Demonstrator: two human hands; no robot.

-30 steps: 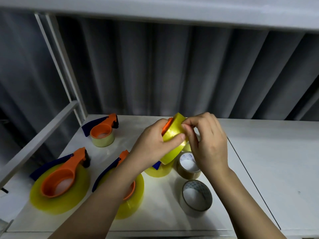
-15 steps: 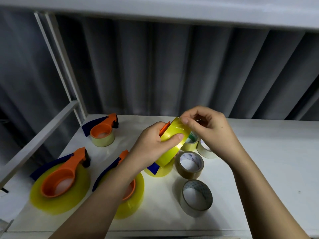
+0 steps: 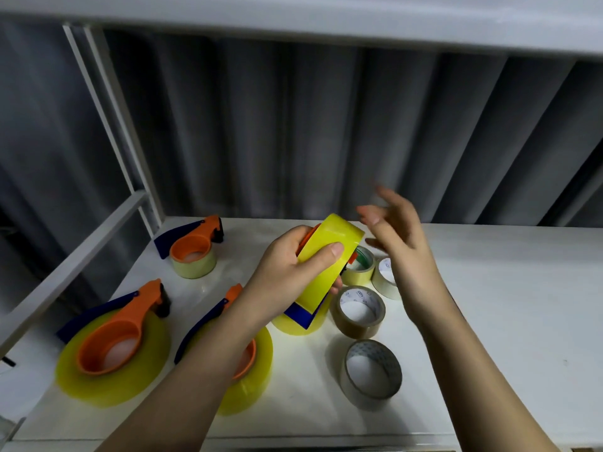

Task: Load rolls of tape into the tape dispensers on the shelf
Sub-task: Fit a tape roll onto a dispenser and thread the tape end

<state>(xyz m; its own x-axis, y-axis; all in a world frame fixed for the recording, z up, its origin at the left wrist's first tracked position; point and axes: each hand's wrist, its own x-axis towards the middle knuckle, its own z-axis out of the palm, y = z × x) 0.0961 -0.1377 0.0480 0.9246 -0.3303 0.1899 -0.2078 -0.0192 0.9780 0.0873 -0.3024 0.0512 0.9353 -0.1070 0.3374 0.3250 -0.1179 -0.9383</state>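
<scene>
My left hand (image 3: 287,272) grips a yellow tape roll (image 3: 329,256) mounted on an orange and blue dispenser, held tilted above the white shelf (image 3: 489,305). Its thumb lies across the roll's outer face. My right hand (image 3: 398,243) hovers just right of the roll, fingers spread and holding nothing. Below the held dispenser a yellow roll (image 3: 293,324) lies flat on the shelf. Three loaded orange dispensers sit to the left: a small one at the back (image 3: 192,249), a large one at front left (image 3: 114,344), and one partly hidden under my left forearm (image 3: 251,363).
Several loose rolls lie right of centre: a brown one (image 3: 359,316), a clear one nearer me (image 3: 372,373), a green-cored one (image 3: 360,265) and a pale one (image 3: 386,278). A white upright post and rail (image 3: 107,125) bound the shelf's left side. An upper shelf hangs overhead.
My right hand has let go of the tape's edge and drawn back to the right with fingers spread. The left hand holds the roll in much the same place.
</scene>
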